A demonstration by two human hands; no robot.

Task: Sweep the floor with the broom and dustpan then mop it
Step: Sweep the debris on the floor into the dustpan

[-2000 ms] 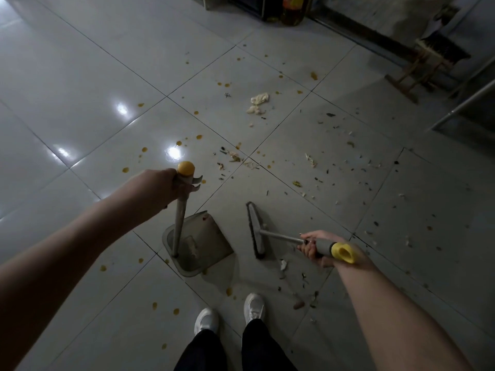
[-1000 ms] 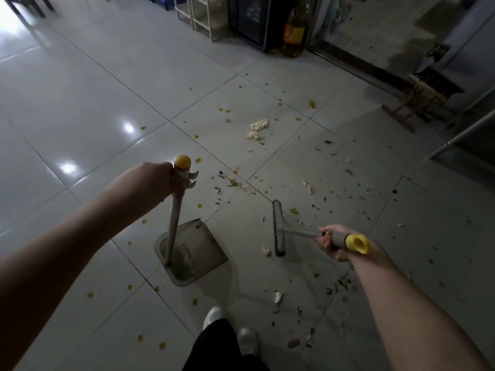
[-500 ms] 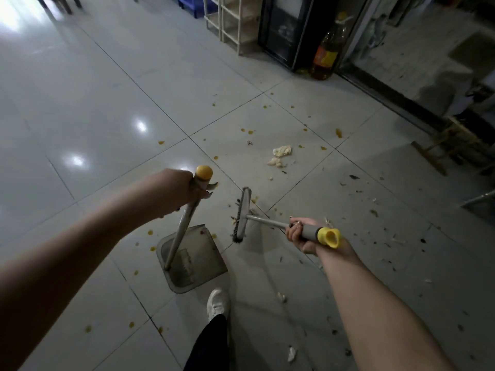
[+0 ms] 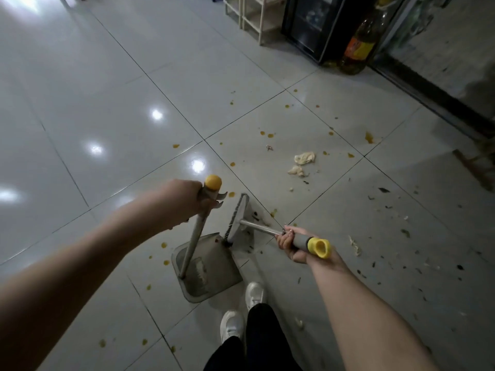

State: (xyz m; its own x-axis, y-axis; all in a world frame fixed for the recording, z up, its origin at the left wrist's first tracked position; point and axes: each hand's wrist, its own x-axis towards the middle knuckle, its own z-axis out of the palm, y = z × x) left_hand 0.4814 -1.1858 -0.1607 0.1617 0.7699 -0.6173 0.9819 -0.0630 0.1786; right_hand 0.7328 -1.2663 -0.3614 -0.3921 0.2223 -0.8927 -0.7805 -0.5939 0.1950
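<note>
My left hand (image 4: 184, 203) grips the top of the long grey dustpan handle, just under its yellow cap. The grey dustpan (image 4: 207, 266) sits flat on the pale tiled floor (image 4: 93, 108) in front of my white shoes. My right hand (image 4: 290, 243) grips the grey broom handle next to its yellow end. The broom head (image 4: 237, 216) stands on edge at the dustpan's open front right corner, touching it. Crumpled tissue (image 4: 304, 159), orange spots and dark scraps lie scattered on the tiles beyond and to the right.
A black cabinet (image 4: 318, 25) and a white shelf frame (image 4: 249, 17) stand at the back. An oil bottle with an orange label (image 4: 360, 46) stands on the floor beside the cabinet. A dark threshold (image 4: 439, 100) runs along the right. A wooden stool leg (image 4: 474, 170) shows at the right edge.
The broom head has swept left across the tiles to the dustpan's front edge. The dustpan has shifted forward, my feet have stepped, and the view has tilted up toward the cabinet.
</note>
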